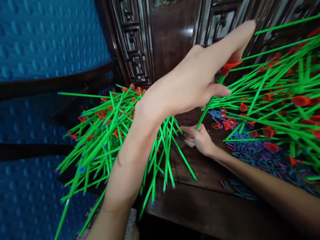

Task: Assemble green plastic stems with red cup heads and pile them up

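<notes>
A green plastic stick [204,113] with an orange cup [228,67] at its top slants between my two hands. My left hand [197,78] reaches across from the lower left and has hold of its upper part. The thumb crosses in front of the stick, and a bent finger comes down to the cup. Lower down, my right hand [201,138] comes in from the right, its curled fingers closed round the stick's lower end, which they hide. To the left, beneath my left forearm, lies a pile of green sticks [100,153], many with small blue or purple tips.
More green sticks with orange cups [272,86] are heaped at the right. Small blue and purple pieces [265,163] lie scattered on the dark wooden surface [200,196]. A carved wooden panel [175,36] stands behind, and blue dimpled fabric [47,40] hangs or lies at left.
</notes>
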Available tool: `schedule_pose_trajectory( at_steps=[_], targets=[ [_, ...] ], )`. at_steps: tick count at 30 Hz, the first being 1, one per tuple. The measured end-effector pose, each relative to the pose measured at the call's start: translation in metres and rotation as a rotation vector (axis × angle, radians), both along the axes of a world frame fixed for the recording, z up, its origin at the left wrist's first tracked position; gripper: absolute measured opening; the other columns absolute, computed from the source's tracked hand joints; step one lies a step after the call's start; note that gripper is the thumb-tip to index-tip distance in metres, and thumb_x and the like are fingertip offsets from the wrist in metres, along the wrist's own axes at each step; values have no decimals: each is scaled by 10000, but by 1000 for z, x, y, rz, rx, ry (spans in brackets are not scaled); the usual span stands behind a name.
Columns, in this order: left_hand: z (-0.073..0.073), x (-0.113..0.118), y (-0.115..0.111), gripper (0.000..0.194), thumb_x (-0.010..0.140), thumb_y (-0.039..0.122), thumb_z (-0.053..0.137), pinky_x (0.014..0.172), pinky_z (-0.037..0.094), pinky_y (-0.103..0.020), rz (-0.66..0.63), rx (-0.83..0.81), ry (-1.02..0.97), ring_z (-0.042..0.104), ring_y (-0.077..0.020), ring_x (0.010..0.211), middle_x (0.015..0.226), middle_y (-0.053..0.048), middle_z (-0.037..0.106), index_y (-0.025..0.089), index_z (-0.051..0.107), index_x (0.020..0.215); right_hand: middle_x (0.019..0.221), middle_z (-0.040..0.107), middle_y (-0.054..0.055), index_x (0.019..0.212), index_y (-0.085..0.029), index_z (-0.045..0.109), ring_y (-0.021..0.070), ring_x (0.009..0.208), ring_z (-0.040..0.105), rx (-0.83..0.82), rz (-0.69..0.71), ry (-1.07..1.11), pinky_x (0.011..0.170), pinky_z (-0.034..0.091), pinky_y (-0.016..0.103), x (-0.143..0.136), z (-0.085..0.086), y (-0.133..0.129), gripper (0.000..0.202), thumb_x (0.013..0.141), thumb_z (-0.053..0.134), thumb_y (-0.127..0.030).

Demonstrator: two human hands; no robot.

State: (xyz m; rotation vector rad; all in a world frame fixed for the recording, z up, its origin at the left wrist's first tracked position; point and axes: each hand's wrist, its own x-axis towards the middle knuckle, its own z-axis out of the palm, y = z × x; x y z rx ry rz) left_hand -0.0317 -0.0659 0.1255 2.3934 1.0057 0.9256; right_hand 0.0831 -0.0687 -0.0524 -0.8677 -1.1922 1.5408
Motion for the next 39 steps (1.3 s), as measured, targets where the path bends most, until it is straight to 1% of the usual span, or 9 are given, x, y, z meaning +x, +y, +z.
schedule_pose_trajectory(
  at_steps=[3,8,14,17,20,26,30,33,39],
  targets=[
    [2,-2,-2,320,847,112,630,739,539,-199,-155,70,141,699,-96,804,1206,-37,616,111,535,1154,411,172,-116,437,-247,276,26,339,144,20,12,-16,359,112,225,0,-3,-1,587,664,760,-491],
    [-3,-10,3,332,858,158,680,655,542,-203,-158,89,146,672,-84,646,1063,-17,667,163,527,1153,398,215,-108,458,-249,281,39,342,198,31,48,-54,367,159,232,1,2,1,622,699,752,-576],
    [-4,-18,4,747,838,198,708,699,547,-256,-101,96,62,688,-142,622,737,68,673,265,340,1485,463,171,-132,541,-245,235,31,410,150,-81,338,66,414,153,222,9,65,-17,639,753,793,-471],
    [1,-18,-3,835,887,261,666,701,542,-241,-66,104,-53,685,-135,632,729,68,687,263,179,1565,467,182,-117,520,-231,232,38,418,178,-89,497,118,434,173,228,13,98,-34,633,851,730,-439],
    [5,-17,-9,847,916,312,637,657,527,-218,-64,97,-101,667,-127,629,726,60,698,259,117,1583,472,186,-109,519,-226,229,44,425,183,-99,539,169,439,171,231,16,113,-45,637,883,702,-448],
    [1,-6,-7,783,903,256,594,659,515,-216,-62,128,-129,620,-106,602,729,53,694,203,178,1564,473,210,-116,539,-228,245,48,421,212,-69,492,176,445,233,224,16,108,-42,619,868,719,-453],
    [-1,-8,1,557,878,190,566,595,490,-217,-23,153,-86,572,-102,532,634,67,622,210,420,1415,534,501,-56,635,-186,479,89,509,461,163,402,-154,563,384,242,17,98,-38,453,879,696,-499],
    [-3,-15,9,348,883,182,551,525,468,-219,24,161,-60,569,-103,494,610,63,599,209,527,1229,631,614,-23,735,-174,570,112,599,532,249,467,-375,592,393,238,19,93,-36,394,855,715,-520],
    [-5,-13,10,473,888,229,624,517,508,-207,-56,21,-202,636,-112,546,694,39,653,225,364,1284,600,518,-43,683,-178,544,98,573,459,285,301,-221,588,400,246,21,91,-27,457,846,698,-577]
  ],
)
